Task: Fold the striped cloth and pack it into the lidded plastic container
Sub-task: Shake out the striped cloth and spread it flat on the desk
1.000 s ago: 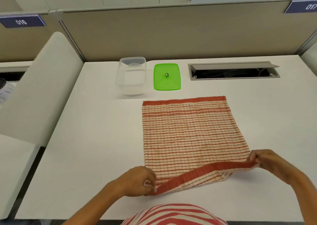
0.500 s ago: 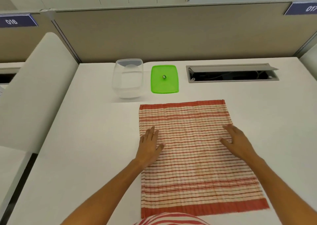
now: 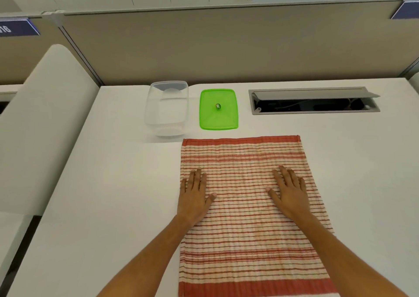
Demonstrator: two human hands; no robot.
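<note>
One striped cloth [image 3: 247, 210], one clear plastic container [image 3: 167, 110], one green lid [image 3: 218, 109], one open cable hatch [image 3: 314, 103], two blue number signs [image 3: 17, 28], two flat hands on one white desk [image 3: 108, 183].

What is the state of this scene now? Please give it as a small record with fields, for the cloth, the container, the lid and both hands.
cloth: striped cloth lies spread flat on the white table, not yet folded
container: clear plastic container open, nothing visible inside, beyond the cloth's far left corner
lid: green lid off, flat on the table right of the container
left hand: left hand palm down, on the cloth's left edge
right hand: right hand palm down, on the cloth's right part
other: open cable hatch right of the lid
</note>
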